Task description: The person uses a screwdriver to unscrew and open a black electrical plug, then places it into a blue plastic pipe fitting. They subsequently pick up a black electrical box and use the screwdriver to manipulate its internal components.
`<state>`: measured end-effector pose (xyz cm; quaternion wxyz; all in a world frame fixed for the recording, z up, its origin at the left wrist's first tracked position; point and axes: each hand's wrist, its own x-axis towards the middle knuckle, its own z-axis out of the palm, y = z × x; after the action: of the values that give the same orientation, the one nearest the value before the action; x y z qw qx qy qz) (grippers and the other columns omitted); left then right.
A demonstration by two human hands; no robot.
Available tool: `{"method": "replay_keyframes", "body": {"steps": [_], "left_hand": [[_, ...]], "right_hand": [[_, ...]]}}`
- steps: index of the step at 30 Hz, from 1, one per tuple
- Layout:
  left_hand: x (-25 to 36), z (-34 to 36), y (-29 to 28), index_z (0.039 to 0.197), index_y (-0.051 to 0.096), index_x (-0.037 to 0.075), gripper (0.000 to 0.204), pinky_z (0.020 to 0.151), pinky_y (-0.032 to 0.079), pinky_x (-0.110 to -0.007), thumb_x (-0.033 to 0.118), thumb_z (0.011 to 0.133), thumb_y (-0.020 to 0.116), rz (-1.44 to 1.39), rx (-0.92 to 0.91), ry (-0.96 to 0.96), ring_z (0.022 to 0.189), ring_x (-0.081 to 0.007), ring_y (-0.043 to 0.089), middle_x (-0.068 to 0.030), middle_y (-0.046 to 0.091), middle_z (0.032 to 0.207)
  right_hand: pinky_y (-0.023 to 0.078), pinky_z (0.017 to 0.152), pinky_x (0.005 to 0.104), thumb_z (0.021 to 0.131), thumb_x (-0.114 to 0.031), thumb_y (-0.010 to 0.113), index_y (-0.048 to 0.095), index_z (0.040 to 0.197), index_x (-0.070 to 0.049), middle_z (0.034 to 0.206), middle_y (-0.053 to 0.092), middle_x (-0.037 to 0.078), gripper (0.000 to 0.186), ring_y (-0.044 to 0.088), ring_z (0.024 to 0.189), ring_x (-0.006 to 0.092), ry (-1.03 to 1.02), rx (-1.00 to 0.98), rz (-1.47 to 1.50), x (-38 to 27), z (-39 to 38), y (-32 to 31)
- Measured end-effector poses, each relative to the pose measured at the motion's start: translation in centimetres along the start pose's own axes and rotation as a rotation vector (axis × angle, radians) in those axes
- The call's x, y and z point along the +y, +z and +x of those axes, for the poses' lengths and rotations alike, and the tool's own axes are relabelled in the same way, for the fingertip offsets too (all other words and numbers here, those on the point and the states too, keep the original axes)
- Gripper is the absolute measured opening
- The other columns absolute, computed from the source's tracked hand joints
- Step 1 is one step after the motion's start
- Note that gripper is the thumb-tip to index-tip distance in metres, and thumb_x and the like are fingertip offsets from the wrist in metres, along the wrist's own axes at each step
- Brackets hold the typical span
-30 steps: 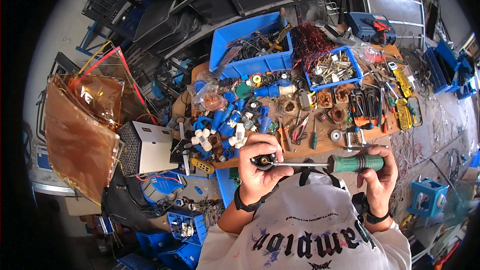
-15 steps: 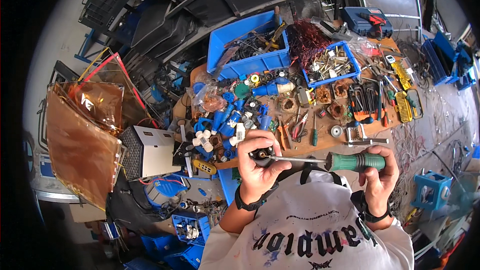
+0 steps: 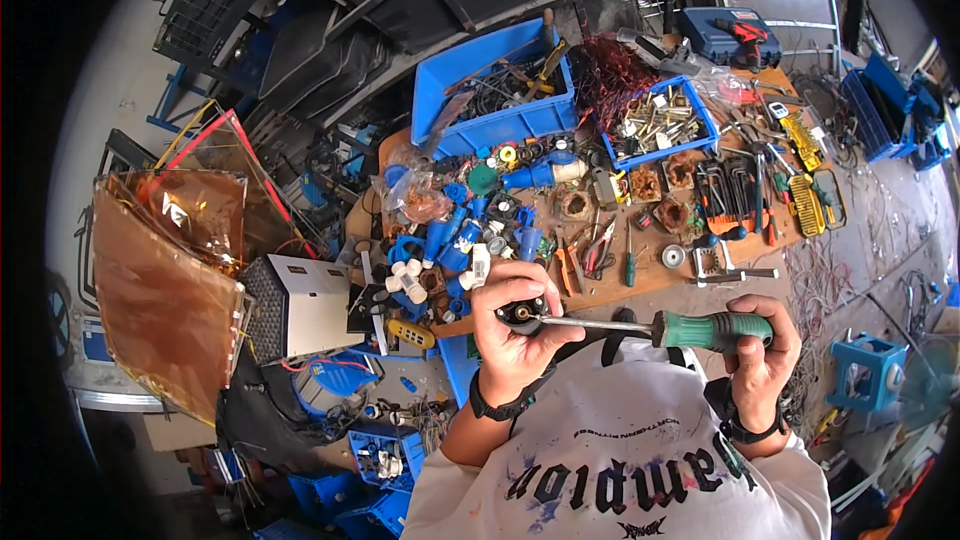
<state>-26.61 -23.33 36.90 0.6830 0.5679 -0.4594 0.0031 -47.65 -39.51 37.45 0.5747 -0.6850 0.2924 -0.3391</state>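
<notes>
My left hand (image 3: 517, 332) grips a small round dark part (image 3: 522, 316) close to my chest. My right hand (image 3: 762, 352) holds a screwdriver (image 3: 690, 328) by its green handle. The screwdriver lies level, and its metal shaft runs left with the tip set into the dark part. Both wrists wear black bands. Just beyond my hands is the front edge of a wooden workbench (image 3: 650, 285), covered with blue and white plastic fittings (image 3: 455, 245) and hand tools.
Two blue bins stand at the back of the bench, a large one (image 3: 500, 90) with cables and a small one (image 3: 660, 120) with metal parts. Pliers and keys (image 3: 735, 195) lie to the right. A white box (image 3: 300, 305) and amber sheets (image 3: 160, 280) sit left.
Both hands with the part and screwdriver have shifted slightly. The screwdriver stays level with its tip in the part.
</notes>
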Motion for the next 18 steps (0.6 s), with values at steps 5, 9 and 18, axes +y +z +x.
{"method": "replay_keyframes", "body": {"steps": [5,9,18], "left_hand": [[0.0,-0.3,0.0,0.11,0.042,0.008,0.057,0.058,0.05,-0.025,0.025,0.073,0.081,0.006,0.007,-0.024,0.068,-0.0149,0.055,-0.0114,0.052,0.097],[0.3,-0.3,0.1,0.11,0.043,0.008,0.057,0.058,0.049,-0.025,0.026,0.073,0.082,-0.005,0.015,-0.046,0.068,-0.0146,0.054,-0.0112,0.052,0.097],[0.1,-0.3,-0.3,0.11,0.043,0.008,0.056,0.057,0.049,-0.023,0.024,0.073,0.082,0.04,-0.013,-0.043,0.07,-0.0137,0.055,-0.0106,0.051,0.097]], "right_hand": [[0.044,0.061,0.0238,0.08,-0.054,0.069,0.062,0.093,0.0,0.078,0.065,0.006,0.055,0.058,0.065,0.0114,-0.049,0.072,-0.013,0.2,-0.3,0.2],[0.045,0.065,0.0254,0.079,-0.053,0.07,0.061,0.093,0.001,0.083,0.065,0.008,0.056,0.059,0.07,0.0137,-0.062,0.07,0.012,0.1,-0.4,0.0],[0.045,0.071,0.0289,0.075,-0.032,0.08,0.057,0.098,-0.001,0.087,0.058,0.011,0.045,0.056,0.078,0.0187,-0.257,-0.082,0.13,0.1,1.1,0.3]]}}
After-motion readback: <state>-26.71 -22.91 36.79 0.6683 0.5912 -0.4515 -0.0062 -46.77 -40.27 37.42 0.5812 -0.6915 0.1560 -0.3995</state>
